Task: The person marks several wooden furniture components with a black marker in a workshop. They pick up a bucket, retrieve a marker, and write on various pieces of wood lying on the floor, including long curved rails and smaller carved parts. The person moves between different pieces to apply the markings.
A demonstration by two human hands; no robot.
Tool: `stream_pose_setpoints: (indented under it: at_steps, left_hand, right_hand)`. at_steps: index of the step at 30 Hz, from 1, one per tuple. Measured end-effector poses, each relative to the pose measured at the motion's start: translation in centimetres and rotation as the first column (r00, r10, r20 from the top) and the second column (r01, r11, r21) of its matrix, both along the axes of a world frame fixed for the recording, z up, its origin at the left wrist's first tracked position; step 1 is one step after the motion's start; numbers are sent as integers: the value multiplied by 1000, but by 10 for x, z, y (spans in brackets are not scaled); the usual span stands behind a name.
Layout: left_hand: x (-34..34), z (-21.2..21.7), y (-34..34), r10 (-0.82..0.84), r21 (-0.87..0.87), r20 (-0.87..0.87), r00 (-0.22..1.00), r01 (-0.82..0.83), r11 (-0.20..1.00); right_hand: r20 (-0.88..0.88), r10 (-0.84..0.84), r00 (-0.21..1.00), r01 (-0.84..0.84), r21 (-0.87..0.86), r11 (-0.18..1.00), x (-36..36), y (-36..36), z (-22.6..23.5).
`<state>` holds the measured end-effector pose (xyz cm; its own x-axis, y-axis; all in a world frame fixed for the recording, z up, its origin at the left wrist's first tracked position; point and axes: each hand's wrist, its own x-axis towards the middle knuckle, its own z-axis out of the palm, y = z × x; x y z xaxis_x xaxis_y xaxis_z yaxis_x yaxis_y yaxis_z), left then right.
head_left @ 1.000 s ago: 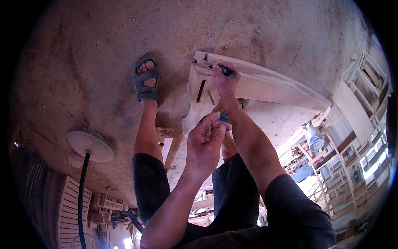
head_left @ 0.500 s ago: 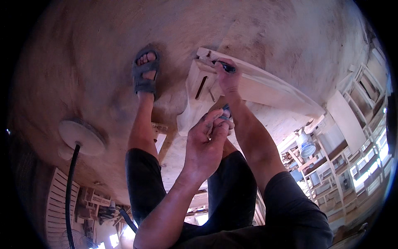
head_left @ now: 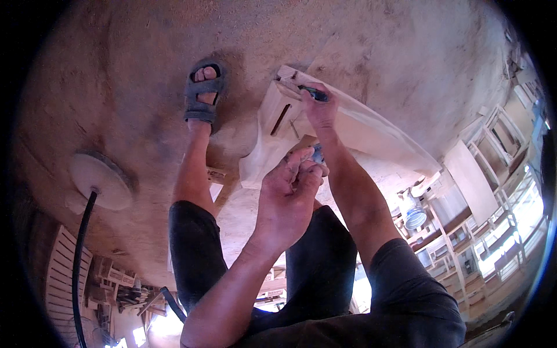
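A pale wooden workpiece [head_left: 365, 123] with a long curved rail lies across the floor in front of me, and its end block [head_left: 271, 124] has a dark slot cut in it. My right hand [head_left: 321, 110] is closed around a short dark-handled tool [head_left: 316, 93], whose tip points left at the joint near the rail's far end. The exact kind of tool does not show. Closer to me, my left hand [head_left: 290, 188] is raised before the block with its fingers curled and pinched together. Whatever they may hold is hidden.
My sandalled left foot [head_left: 204, 93] stands left of the workpiece. Farther left, a round disc base [head_left: 101, 181] carries a black pole or cable [head_left: 83, 255]. A bucket [head_left: 415, 217] and wooden frames [head_left: 464, 243] are on the right; a slatted panel [head_left: 67, 278] is lower left.
The view has shifted slightly, so the workpiece, disc and frames sit a little farther left. Both hands keep nearly the same pose, and the right still grips the tool.
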<state>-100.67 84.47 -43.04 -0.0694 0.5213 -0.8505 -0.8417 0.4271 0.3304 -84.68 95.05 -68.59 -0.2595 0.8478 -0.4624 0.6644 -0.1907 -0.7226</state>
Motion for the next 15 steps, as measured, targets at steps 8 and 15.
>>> stream_pose_setpoints:
  at_steps: [8, 15]
  left_hand:
    - [-5, -3, -14, 16, 5, -47, 999, -16, 1000]
    - [-7, -4, -14, -10, -20, -49, 999, 9, 1000]
  right_hand:
    - [91, 155, 984, -164, 96, 982, -11, 4, 8]
    - [104, 177, 979, -187, 102, 977, -7, 4, 1]
